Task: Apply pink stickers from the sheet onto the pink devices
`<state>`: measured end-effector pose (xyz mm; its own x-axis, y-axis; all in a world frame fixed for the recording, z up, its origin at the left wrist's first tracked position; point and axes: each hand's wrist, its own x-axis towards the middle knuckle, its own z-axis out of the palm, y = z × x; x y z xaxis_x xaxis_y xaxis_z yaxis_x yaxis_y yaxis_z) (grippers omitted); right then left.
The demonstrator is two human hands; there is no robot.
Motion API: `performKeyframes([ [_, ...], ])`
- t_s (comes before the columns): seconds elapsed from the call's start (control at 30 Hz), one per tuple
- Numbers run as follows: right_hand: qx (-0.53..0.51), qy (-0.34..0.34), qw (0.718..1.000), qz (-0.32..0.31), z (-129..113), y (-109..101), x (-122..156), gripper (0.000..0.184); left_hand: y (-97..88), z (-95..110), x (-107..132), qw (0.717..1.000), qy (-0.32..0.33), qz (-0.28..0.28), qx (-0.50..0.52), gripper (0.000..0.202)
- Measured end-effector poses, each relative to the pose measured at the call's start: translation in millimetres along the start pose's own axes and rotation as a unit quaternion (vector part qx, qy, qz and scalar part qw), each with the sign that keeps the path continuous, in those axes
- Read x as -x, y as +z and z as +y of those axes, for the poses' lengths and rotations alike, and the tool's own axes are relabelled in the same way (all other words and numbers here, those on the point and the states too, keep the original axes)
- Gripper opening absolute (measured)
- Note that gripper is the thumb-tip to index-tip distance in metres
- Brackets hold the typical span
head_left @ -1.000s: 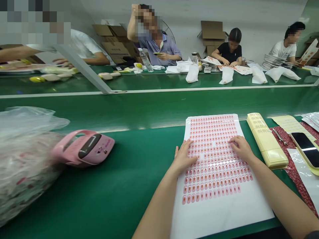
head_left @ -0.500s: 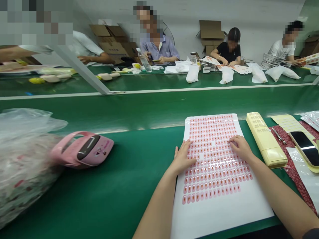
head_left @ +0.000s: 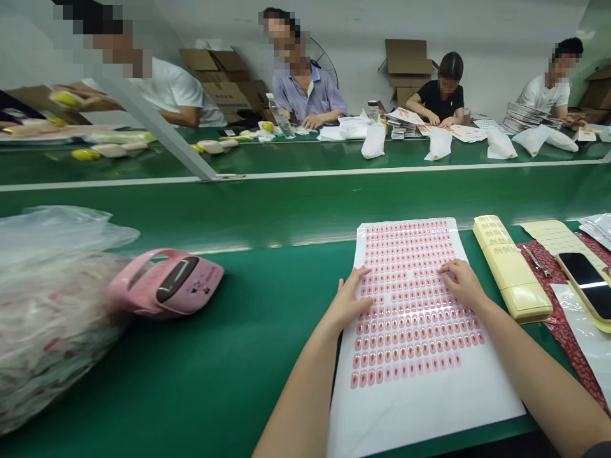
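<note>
Left hand and right hand lie flat and apart on the printed sheet, green worktop spreading past its left edge.

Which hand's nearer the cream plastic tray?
Right: the right hand is on the sheet, left of the cream plastic tray; the left hand is farther, at the sheet's edge.

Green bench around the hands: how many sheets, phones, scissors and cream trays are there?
Sheets: 2 (pink-printed sheet, pale yellow sheet)
Phones: 1 (phone)
Scissors: 1 (scissors)
Cream trays: 1 (cream tray)
Total: 5
</note>
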<state>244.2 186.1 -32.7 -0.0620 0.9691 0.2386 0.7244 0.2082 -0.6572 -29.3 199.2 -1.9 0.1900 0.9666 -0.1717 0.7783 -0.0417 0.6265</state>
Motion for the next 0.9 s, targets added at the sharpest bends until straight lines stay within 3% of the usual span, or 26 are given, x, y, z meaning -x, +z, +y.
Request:
performKeyframes([
  [0.3,-0.005,0.001,1.0,0.0,-1,0,1,0.017,-5.4,-3,3,0.999,0.042,-0.029,0.015,0.069],
  [0.63,-0.001,-0.015,1.0,0.01,-1,1,5,0.02,12.2,1,0,0.999,-0.005,0.048,0.015,0.059],
  [0.9,0.004,-0.029,1.0,-0.011,26,3,7,0.03,25.0,9,7,0.997,-0.021,0.079,0.002,0.059],
])
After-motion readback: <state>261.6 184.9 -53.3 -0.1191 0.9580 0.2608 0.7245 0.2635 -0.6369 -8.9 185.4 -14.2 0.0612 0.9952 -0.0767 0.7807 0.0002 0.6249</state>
